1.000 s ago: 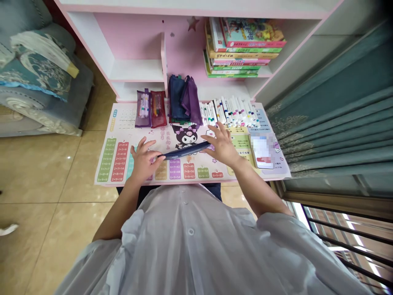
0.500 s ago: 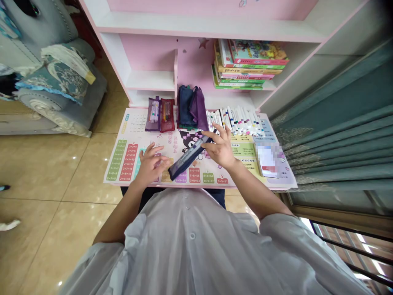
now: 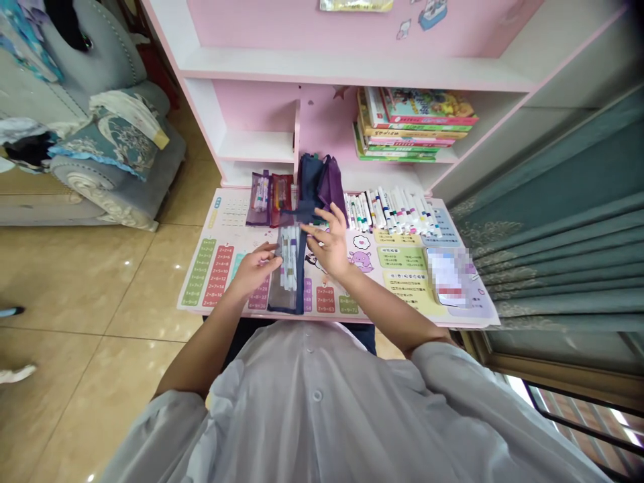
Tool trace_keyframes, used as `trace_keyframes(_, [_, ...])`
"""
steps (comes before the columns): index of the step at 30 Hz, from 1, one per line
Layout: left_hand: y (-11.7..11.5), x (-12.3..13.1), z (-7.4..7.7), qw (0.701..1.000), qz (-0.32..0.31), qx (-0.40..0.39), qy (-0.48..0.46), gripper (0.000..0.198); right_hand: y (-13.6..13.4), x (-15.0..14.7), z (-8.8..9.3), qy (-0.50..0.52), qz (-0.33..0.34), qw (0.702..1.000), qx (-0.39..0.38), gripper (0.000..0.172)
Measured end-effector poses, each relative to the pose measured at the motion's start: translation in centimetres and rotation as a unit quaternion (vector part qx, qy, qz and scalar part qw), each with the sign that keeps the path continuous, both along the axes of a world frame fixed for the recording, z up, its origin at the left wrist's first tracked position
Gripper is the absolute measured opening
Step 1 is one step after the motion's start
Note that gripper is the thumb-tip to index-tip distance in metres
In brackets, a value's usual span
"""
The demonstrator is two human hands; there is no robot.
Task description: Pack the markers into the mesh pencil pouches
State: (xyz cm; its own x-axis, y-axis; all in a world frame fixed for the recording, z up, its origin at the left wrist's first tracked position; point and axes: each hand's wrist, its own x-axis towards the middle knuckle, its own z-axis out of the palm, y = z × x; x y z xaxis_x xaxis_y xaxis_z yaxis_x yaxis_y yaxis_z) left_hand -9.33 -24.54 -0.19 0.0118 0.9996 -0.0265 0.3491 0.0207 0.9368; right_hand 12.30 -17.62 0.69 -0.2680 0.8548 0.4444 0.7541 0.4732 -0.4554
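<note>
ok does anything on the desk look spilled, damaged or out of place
Nothing looks spilled or damaged, including the near pouch. The loose markers lie unevenly beside the stacked pouches, mildly untidy. The phone looks odd: blocky pixelation covers part of it and runs past its edge.

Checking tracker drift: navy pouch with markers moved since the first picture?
Yes. Against the desk's front edge, the navy pouch has turned from roughly parallel to pointing toward that edge, its near end now closer to it.

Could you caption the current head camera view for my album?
Left hand and right hand at a navy-edged mesh pouch of white markers, loose markers and stacked books beyond.
</note>
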Motion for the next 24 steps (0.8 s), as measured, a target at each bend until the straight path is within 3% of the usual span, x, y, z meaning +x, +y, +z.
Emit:
trace_keyframes(3, [1.9,-0.7,0.2,0.997,0.065,0.039,0.020,0.034,0.7,-2.4,-1.3,0.068,-0.056,0.996,-0.022,0.032])
trace_keyframes(7, [5.9,-2.1,0.2,0.991,0.115,0.057,0.038,0.036,2.2,-5.4,-1.7,0.090,-0.005,0.993,-0.082,0.033])
trace_keyframes(10, [9.4,-3.3,0.1,0.983,0.175,0.012,0.060,0.039,4.3,-7.5,-1.2,0.071,0.004,0.990,-0.119,0.028])
trace_keyframes(17, [16.4,-4.8,0.6,0.972,0.182,0.015,0.146,0.036,10.1,-11.0,-0.5,0.065,-0.009,0.977,-0.202,0.028])
trace_keyframes(24, [20.9,-4.3,0.9,0.955,0.167,0.004,0.246,0.034,13.5,-12.5,-0.8,0.065,-0.046,0.977,-0.198,0.028])
